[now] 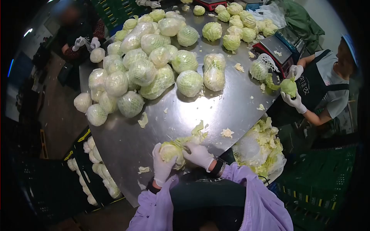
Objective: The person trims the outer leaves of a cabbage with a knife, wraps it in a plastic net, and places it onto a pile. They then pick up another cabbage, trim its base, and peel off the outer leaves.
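My white-gloved left hand [162, 167] has its grip clamped round a pale green round cabbage [171, 151] at the near edge of the shiny steel desk [127, 138]. My right hand [198, 154] curls over it; clamped or not, I cannot tell. With slick loose leaves [198, 129] nearby, I judge it could slip off that edge.

1. The dark apron [314, 82] of the co-worker at the right carries a column of white characters on the chest. They are too small and blurred to read.
2. The person's own dark apron [204, 192] has a small white print near its top edge, just below the right hand [198, 154] and the cabbage [169, 150]. It cannot be read.
3. Nothing can be read on the scale [275, 48] beside the co-worker.
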Demonstrator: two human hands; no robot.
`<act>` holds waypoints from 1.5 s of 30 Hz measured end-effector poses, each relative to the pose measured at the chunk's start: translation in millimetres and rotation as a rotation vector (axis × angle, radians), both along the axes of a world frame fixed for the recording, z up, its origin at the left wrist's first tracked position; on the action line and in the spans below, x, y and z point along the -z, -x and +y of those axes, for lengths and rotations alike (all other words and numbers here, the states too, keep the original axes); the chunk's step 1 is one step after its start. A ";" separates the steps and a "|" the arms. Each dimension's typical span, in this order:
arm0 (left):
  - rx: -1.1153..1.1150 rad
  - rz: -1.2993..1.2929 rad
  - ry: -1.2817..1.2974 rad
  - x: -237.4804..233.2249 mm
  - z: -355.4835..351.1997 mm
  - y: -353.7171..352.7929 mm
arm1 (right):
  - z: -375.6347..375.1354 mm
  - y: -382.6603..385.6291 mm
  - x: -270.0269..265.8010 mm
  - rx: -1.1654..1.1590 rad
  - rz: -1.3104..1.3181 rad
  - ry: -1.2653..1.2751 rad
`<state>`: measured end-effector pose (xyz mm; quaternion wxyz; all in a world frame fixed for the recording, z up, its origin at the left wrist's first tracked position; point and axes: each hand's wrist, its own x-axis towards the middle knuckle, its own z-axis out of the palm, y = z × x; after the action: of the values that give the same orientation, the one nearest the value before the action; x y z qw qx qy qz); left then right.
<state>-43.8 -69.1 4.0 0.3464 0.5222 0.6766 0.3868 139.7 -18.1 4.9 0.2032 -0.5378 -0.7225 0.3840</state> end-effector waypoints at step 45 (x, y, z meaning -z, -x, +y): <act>0.577 -0.612 -0.027 -38.7 50.0 -54.9 | -25.4 -114.0 -101.3 0.185 0.690 0.595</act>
<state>11.0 -19.0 42.8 0.6185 0.5557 0.3633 0.4202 253.7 -43.5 106.2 0.3023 -0.4757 -0.4200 0.7113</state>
